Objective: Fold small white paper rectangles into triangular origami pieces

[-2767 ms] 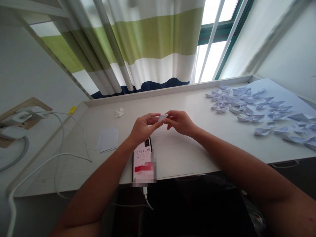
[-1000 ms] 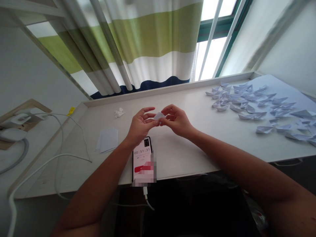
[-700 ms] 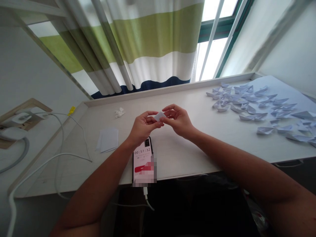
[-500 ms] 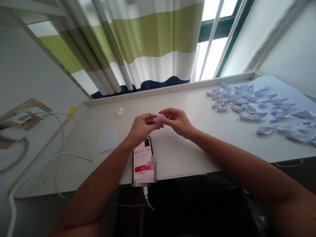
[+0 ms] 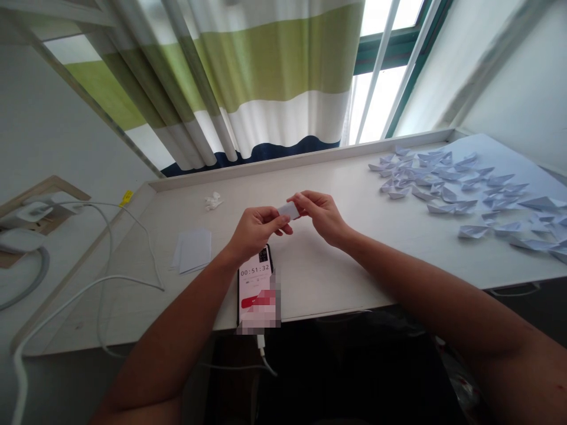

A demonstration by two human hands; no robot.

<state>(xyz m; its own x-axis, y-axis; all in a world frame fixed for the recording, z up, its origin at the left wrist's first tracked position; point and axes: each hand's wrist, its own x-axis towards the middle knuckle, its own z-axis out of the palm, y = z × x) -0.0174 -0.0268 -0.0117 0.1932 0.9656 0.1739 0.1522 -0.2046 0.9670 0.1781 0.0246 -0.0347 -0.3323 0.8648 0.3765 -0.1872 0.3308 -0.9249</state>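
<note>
Between my hands, above the white desk, is a small piece of folded white paper (image 5: 289, 210). My left hand (image 5: 260, 229) pinches its left side with the thumb on top. At the paper's right end, my right hand (image 5: 322, 217) grips the edge between thumb and fingers. Fingers cover part of the folds. Just below my left hand lies a phone (image 5: 256, 277) with a timer on its screen, partly blurred out. Many folded paper boats (image 5: 443, 177) are spread over the right side of the desk.
White paper sheets (image 5: 195, 251) lie left of my left forearm. A crumpled white scrap (image 5: 213, 201) sits farther back. White cables (image 5: 133, 283) run from the wall socket at left across the desk (image 5: 354, 283). A raised rim (image 5: 266, 168) borders the back, before a curtain.
The folded paper has turned in my fingers and now shows a flatter, rectangular face instead of a pointed one. My right hand's fingers have shifted to its upper right edge.
</note>
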